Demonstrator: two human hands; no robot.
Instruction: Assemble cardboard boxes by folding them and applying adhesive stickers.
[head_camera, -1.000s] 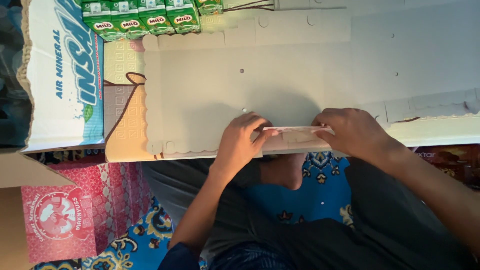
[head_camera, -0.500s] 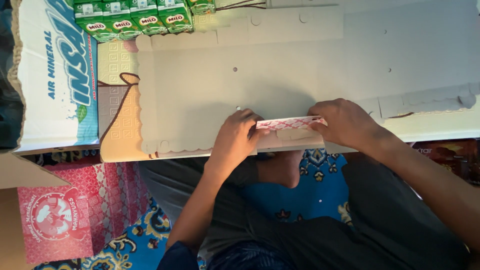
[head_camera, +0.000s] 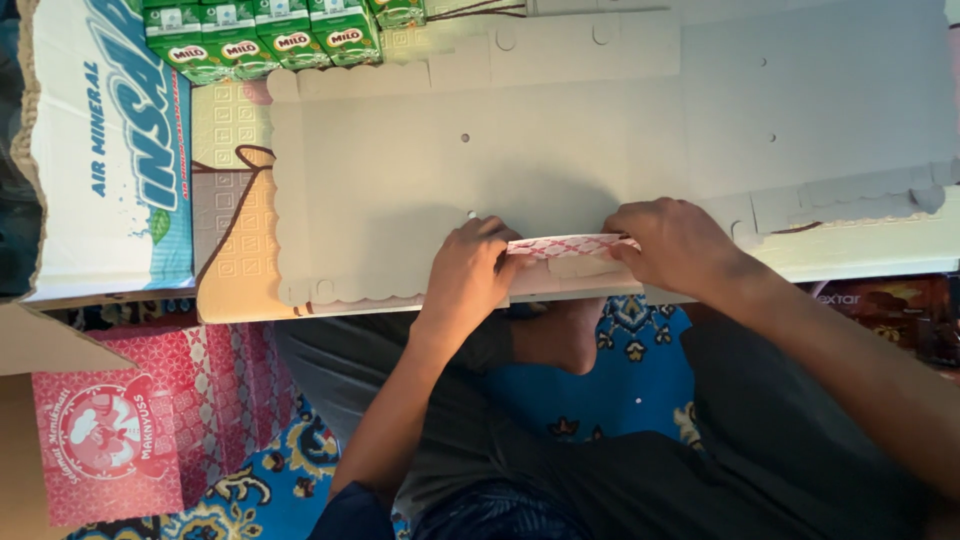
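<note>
A flat grey cardboard sheet (head_camera: 520, 150) stretches out beyond my hands; its red-and-white patterned flap (head_camera: 570, 246) is folded up between my fingers

Both bare hands meet at the centre of the head camera's view. The left hand (head_camera: 468, 275) lies palm down, knuckles up, its fingers (head_camera: 497, 240) curled and pinched shut towards the right. The right hand (head_camera: 672, 245) mirrors it from the other side, fingers (head_camera: 622, 238) bent and closed towards the left. The left forearm runs up from the lower middle, the right forearm slants in from the lower right, both wrists nearly straight.
</note>
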